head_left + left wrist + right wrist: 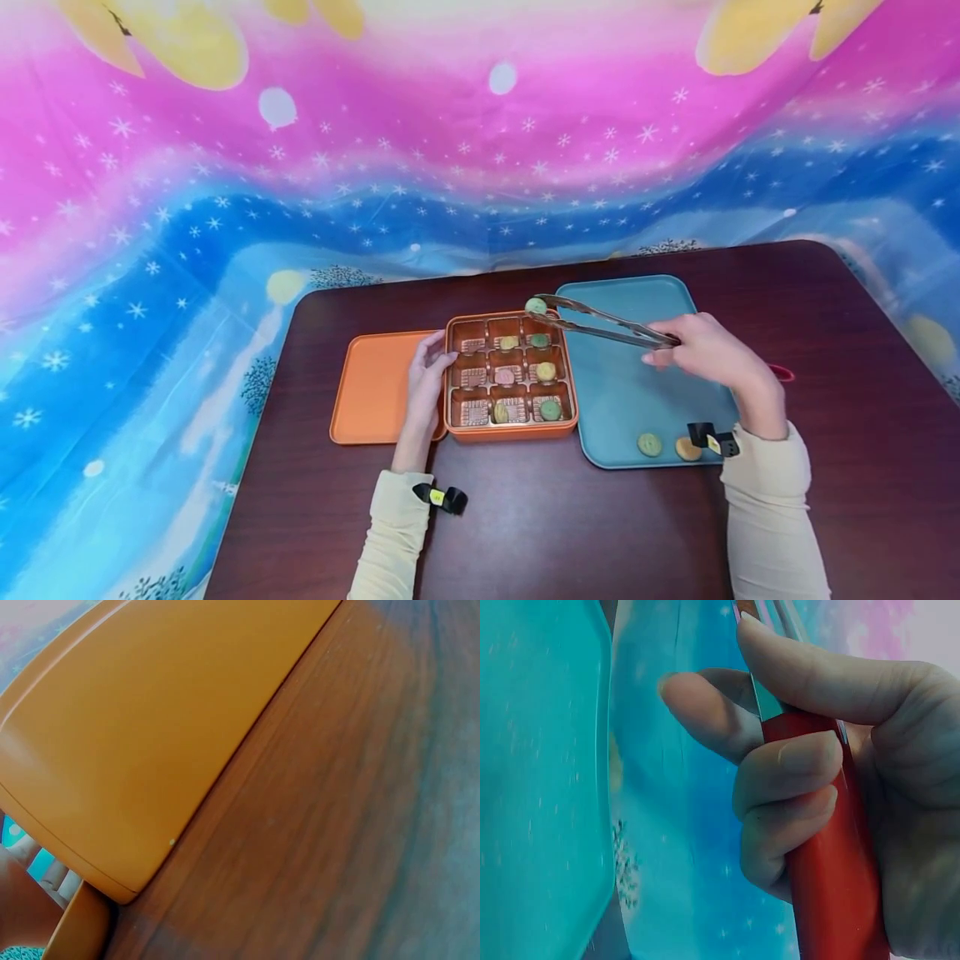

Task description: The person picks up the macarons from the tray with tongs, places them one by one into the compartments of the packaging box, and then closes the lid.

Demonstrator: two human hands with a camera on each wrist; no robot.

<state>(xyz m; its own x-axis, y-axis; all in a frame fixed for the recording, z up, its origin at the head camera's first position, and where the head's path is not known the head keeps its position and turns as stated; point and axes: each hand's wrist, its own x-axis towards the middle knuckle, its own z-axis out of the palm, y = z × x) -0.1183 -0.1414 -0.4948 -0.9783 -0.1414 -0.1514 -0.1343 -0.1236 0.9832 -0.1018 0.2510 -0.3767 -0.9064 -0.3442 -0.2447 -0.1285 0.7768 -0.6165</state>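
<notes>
Metal tongs with a red handle are gripped in my right hand. Their tips pinch a green cookie over the back right corner of an orange box. Inside, the box has a brown divided insert, and several compartments hold green, yellow and pink cookies, such as a pink cookie in the middle one. My left hand rests against the box's left wall, thumb at the rim. In the left wrist view only a bit of that hand shows at the lower left.
An orange lid lies left of the box, partly behind my left forearm. To the right sits a blue tray, bearing a green cookie and a tan cookie near its front edge. A patterned cloth hangs behind the dark wooden table.
</notes>
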